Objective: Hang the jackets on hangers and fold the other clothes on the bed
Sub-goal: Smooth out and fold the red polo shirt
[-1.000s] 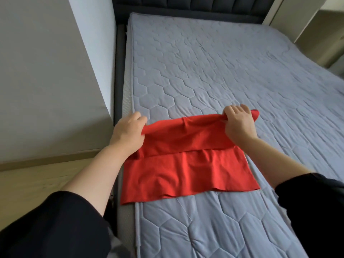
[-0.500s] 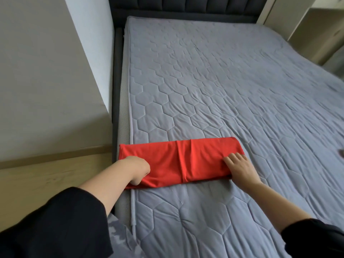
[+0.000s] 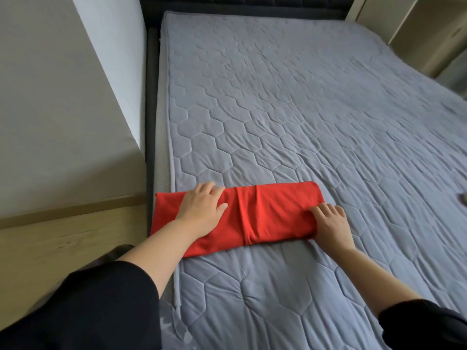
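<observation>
A red garment [image 3: 273, 213] lies folded into a long narrow band across the near left part of the grey quilted bed [image 3: 303, 109]. Its left end hangs a little past the mattress edge. My left hand [image 3: 202, 208] lies flat on the left half of the band, fingers straight. My right hand [image 3: 331, 221] rests with straight fingers on the band's right end, partly on the mattress beside it.
A grey wall and a white panel [image 3: 63, 97] run along the left of the bed, with a wooden floor [image 3: 50, 248] below. The dark headboard [image 3: 252, 3] is at the top. Beige furniture [image 3: 417, 29] stands at the far right. A small dark item [image 3: 463, 203] shows at the right edge.
Both hands folded the far edge of the red garment toward me, making a narrow band. The left hand then opened and moved onto the top of the band, flat.
</observation>
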`<action>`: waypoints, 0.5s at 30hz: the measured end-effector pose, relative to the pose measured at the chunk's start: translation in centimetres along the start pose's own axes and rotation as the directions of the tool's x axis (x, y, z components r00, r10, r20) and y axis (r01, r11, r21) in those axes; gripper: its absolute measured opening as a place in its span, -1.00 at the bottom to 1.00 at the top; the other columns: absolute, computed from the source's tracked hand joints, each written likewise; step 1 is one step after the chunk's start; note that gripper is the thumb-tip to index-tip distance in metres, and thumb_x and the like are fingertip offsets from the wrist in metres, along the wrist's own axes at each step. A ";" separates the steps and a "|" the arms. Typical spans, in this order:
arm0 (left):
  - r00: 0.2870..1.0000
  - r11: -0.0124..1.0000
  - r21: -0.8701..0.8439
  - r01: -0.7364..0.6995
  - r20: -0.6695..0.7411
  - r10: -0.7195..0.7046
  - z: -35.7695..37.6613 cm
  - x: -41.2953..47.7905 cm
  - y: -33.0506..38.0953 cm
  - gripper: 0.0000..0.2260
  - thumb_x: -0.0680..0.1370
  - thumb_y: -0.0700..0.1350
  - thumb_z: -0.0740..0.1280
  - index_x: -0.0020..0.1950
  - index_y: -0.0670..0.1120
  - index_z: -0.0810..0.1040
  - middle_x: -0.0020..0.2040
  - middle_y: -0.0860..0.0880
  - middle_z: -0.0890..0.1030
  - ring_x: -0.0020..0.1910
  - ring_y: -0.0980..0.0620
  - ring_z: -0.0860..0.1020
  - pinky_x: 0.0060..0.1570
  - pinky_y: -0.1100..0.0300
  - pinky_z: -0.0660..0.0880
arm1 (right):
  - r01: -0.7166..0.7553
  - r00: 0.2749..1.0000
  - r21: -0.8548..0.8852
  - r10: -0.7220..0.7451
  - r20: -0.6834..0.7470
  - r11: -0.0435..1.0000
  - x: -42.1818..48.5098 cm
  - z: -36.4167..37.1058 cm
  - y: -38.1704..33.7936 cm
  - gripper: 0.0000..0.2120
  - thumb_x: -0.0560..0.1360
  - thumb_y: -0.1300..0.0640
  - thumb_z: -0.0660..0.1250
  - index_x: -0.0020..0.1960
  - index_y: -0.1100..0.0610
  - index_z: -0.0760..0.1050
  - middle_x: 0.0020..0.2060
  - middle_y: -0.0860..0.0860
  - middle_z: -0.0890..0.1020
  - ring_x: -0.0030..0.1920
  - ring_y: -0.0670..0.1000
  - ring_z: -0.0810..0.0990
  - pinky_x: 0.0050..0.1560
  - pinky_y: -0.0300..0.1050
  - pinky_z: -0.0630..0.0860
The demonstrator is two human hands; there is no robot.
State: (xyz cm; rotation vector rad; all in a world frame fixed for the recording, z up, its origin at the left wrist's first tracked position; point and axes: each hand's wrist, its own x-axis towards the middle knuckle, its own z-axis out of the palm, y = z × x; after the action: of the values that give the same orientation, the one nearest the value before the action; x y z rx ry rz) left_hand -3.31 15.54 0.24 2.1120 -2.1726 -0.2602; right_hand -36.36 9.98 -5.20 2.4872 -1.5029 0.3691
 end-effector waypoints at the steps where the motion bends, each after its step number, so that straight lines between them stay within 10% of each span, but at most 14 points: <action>1: 0.998 1.000 0.003 0.012 0.058 -0.012 0.7 -0.2 0.0 -0.50 0.62 0.13 0.10 0.53 0.01 0.17 0.50 -0.08 0.23 0.47 -0.08 0.20 0.41 -0.02 0.18 | 0.025 0.998 -0.021 -0.026 -0.059 0.999 0.4 -0.2 0.0 -0.69 0.15 0.29 0.51 -0.14 0.20 0.53 -0.28 0.09 0.51 -0.28 0.18 0.52 -0.17 0.02 0.29; 5: 0.959 0.993 0.065 0.103 0.258 -0.117 3.3 -1.7 -1.0 -0.42 0.62 0.20 0.00 0.57 0.10 -0.15 0.58 0.00 -0.13 0.55 0.02 -0.17 0.49 -0.06 -0.14 | 0.104 0.974 -0.086 -0.119 -0.193 0.991 1.0 -0.9 0.7 -0.87 0.26 0.35 0.26 -0.25 0.18 0.50 -0.35 0.08 0.44 -0.33 0.16 0.46 -0.24 0.00 0.27; 8: 0.971 0.988 0.092 0.123 0.194 -0.139 4.2 -2.5 -1.2 -0.42 0.62 0.22 -0.02 0.56 0.11 -0.16 0.58 0.01 -0.15 0.55 0.03 -0.20 0.48 -0.08 -0.17 | 0.170 0.984 -0.134 -0.175 -0.022 0.976 -0.5 0.6 0.8 -0.84 0.26 0.27 0.33 -0.15 0.17 0.54 -0.29 0.08 0.48 -0.28 0.17 0.49 -0.23 0.02 0.38; 11: 0.983 0.988 0.086 0.132 0.117 -0.141 4.3 -2.6 -1.0 -0.46 0.63 0.20 -0.03 0.57 0.12 -0.10 0.58 0.02 -0.10 0.55 0.01 -0.17 0.47 -0.12 -0.17 | 0.005 0.994 0.081 -0.014 0.111 0.997 -2.3 1.0 -0.1 -0.72 0.11 0.26 0.32 -0.18 0.21 0.54 -0.28 0.09 0.52 -0.26 0.21 0.55 -0.26 0.01 0.49; 15: 0.987 0.989 0.089 0.122 0.098 -0.131 3.9 -1.8 -1.0 -0.48 0.63 0.19 -0.06 0.57 0.10 -0.07 0.58 0.01 -0.08 0.55 -0.02 -0.18 0.46 -0.16 -0.17 | -0.093 0.975 0.396 0.164 -0.150 0.914 -0.7 -1.5 -4.2 -0.79 0.29 0.22 0.11 -0.28 0.26 0.50 -0.36 0.12 0.51 -0.31 0.19 0.49 -0.28 0.03 0.44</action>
State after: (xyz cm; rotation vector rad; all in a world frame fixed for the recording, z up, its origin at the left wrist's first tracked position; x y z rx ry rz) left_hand -3.01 17.50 -3.73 2.3359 -2.1420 -0.3019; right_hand -33.13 12.93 -4.22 2.5485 -1.6553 0.9769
